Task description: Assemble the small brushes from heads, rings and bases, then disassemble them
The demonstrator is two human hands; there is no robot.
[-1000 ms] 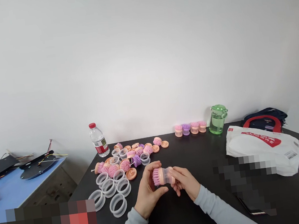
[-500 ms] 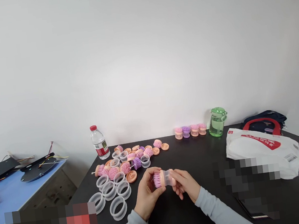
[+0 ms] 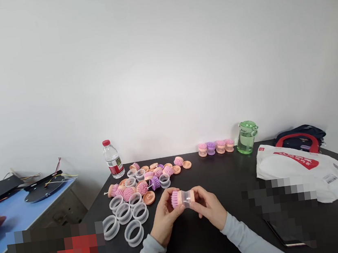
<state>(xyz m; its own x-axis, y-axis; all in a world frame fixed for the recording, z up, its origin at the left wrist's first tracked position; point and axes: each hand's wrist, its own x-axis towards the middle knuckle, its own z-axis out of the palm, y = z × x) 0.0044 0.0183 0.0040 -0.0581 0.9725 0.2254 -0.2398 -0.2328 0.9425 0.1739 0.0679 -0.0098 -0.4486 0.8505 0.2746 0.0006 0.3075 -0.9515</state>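
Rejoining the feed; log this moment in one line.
left hand: holds pink-bristled brush at bristle end | right hand: holds its opposite end | translucent rings: left of hands

4 row brushes [image 3: 211,149] at the back (3 pink, 1 purple) plus 1 held brush [image 3: 185,198] makes 5, and I get 10 loose clear rings [image 3: 136,242]. Pile overlaps, so minimums only: 8 loose bristle heads [image 3: 155,182], 4 peach caps [image 3: 149,198]. Also 1 red-capped bottle [image 3: 113,161], 1 green jug [image 3: 246,138], 1 white bag [image 3: 298,173], 1 dark bag [image 3: 299,131], 2 black panels [image 3: 45,192].
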